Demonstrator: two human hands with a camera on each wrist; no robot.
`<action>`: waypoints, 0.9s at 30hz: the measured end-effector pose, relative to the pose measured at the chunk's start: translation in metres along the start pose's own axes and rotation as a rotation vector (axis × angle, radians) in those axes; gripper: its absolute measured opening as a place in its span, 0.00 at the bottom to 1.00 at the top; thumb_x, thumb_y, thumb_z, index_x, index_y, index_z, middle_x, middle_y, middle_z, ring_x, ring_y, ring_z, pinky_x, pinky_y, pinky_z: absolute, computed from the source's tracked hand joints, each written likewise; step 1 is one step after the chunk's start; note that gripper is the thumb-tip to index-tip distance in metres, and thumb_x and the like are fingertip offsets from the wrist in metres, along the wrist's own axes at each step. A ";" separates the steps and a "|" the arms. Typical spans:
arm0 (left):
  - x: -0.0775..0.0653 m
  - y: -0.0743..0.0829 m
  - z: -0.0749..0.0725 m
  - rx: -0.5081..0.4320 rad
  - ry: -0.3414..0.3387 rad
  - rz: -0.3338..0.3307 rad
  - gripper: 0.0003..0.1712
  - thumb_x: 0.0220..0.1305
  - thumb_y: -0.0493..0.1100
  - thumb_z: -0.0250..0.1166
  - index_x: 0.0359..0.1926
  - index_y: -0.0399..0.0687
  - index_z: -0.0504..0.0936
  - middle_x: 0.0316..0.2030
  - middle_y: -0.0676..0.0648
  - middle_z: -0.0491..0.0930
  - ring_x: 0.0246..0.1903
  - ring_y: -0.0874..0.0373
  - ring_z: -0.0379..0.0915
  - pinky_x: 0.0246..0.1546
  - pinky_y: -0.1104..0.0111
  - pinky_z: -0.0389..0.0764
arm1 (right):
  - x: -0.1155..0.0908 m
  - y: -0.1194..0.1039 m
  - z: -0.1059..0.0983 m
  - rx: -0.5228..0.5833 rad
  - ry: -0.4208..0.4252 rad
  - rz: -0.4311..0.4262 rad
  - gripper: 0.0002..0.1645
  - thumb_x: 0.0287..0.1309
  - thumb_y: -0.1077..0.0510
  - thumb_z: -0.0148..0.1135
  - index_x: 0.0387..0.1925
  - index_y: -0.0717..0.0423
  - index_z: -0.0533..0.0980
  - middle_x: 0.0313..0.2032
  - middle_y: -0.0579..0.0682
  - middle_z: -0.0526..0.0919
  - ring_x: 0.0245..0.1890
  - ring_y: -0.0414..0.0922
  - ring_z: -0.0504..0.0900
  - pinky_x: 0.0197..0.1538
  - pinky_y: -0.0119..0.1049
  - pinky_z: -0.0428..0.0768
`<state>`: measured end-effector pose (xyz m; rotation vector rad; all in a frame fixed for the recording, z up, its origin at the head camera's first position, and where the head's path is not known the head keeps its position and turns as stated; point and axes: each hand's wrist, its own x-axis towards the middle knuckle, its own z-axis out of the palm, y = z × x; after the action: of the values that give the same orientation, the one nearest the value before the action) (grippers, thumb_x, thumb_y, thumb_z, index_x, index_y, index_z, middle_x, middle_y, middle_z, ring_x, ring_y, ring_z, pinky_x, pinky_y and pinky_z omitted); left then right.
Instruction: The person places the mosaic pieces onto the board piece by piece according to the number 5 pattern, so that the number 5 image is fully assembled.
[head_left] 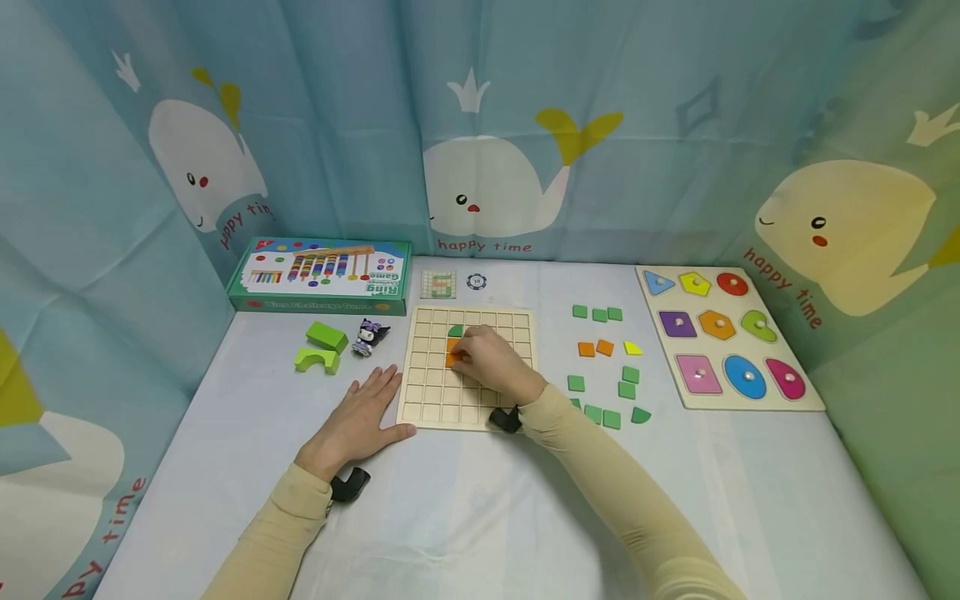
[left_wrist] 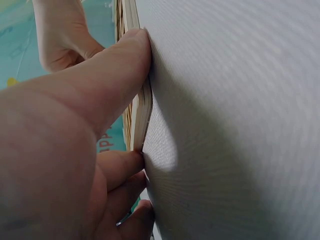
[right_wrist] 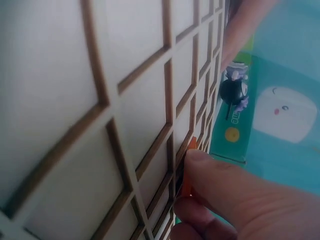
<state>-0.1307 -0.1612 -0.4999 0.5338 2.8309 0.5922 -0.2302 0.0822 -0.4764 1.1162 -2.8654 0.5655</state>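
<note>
A wooden grid board (head_left: 431,408) lies on the white table. My left hand (head_left: 363,421) rests flat beside its lower left corner, fingers spread; in the left wrist view the thumb (left_wrist: 122,60) touches the board's edge. Over the upper middle of the board, my right hand (head_left: 491,362) pinches an orange tile (right_wrist: 187,185) between thumb and fingers, at the grid's surface. A green rounded tile (head_left: 456,331) sits in a cell just above. Orange shows in the cells below it (head_left: 452,354), partly hidden by the fingers.
Right of the board lie loose green tiles (head_left: 592,414), orange tiles (head_left: 587,349) and a yellow piece (head_left: 633,348). Farther right is a shape puzzle (head_left: 701,379). A game box (head_left: 318,305), green blocks (head_left: 326,336), a figurine (head_left: 367,337), a pattern card (head_left: 438,284) and a round chip (head_left: 476,282) stand around.
</note>
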 end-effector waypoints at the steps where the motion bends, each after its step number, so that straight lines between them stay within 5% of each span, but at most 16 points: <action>1: 0.000 0.000 0.000 0.001 0.000 -0.001 0.52 0.62 0.62 0.64 0.74 0.34 0.54 0.74 0.39 0.49 0.73 0.43 0.40 0.68 0.45 0.45 | 0.000 0.000 0.000 -0.001 0.002 -0.001 0.09 0.56 0.59 0.72 0.38 0.60 0.86 0.35 0.50 0.81 0.37 0.46 0.76 0.43 0.36 0.76; 16: 0.000 0.000 0.001 0.007 -0.006 0.000 0.52 0.62 0.63 0.64 0.74 0.33 0.54 0.74 0.38 0.49 0.73 0.42 0.40 0.68 0.44 0.46 | -0.002 0.003 0.005 0.001 -0.002 0.004 0.11 0.56 0.58 0.72 0.40 0.59 0.85 0.36 0.50 0.80 0.39 0.46 0.75 0.45 0.36 0.77; 27: 0.001 -0.001 0.001 0.000 0.003 0.007 0.53 0.62 0.63 0.64 0.74 0.34 0.54 0.74 0.38 0.49 0.73 0.43 0.40 0.68 0.44 0.45 | -0.018 0.006 -0.014 0.064 0.041 -0.043 0.11 0.61 0.59 0.67 0.43 0.62 0.84 0.40 0.53 0.83 0.43 0.49 0.77 0.50 0.42 0.74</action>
<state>-0.1317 -0.1619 -0.5011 0.5428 2.8333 0.5954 -0.2225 0.1029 -0.4679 1.1577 -2.7998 0.6738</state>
